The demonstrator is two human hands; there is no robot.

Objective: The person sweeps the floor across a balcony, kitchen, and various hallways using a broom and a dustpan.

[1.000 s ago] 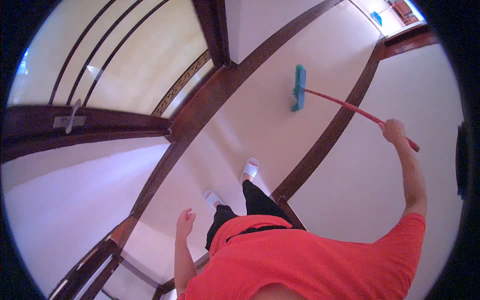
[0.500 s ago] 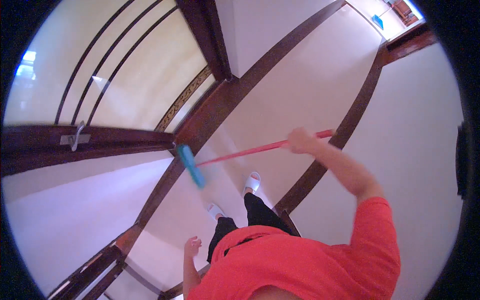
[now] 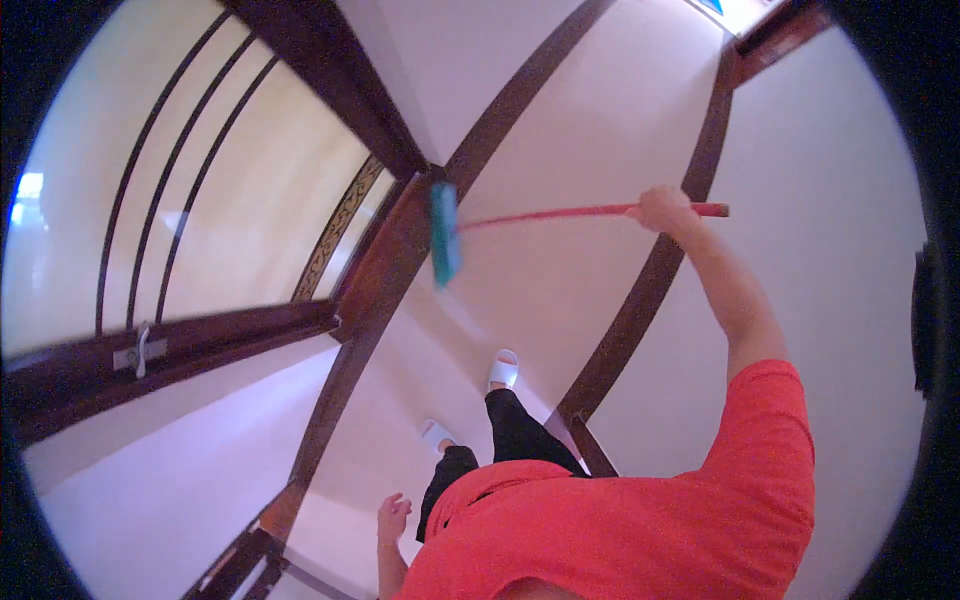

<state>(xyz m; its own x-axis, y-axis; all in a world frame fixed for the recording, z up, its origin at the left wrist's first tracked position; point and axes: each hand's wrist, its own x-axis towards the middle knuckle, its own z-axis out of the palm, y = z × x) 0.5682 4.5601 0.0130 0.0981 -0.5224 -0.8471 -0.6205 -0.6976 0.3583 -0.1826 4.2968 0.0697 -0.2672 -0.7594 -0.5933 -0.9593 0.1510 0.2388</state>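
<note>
My right hand (image 3: pixel 664 208) is wrapped round the red handle of a broom (image 3: pixel 560 213), close to the handle's upper end. The teal broom head (image 3: pixel 446 236), a little blurred by motion, is at the left side of the hallway floor, by the dark door threshold. Down by my hip hangs my left hand (image 3: pixel 394 514), with its fingers loosely apart and nothing in them.
A dark-framed door with pale glass panels (image 3: pixel 250 210) and a metal handle (image 3: pixel 142 350) is on the left. Dark baseboards (image 3: pixel 640 300) run along both walls of the pale floor (image 3: pixel 590 130). A blue thing (image 3: pixel 712 5) is partly visible at the far end.
My right hand and the broom have moved forward and to the right; the broom head has gone from near the door's corner up to the threshold. My left hand still hangs low.
</note>
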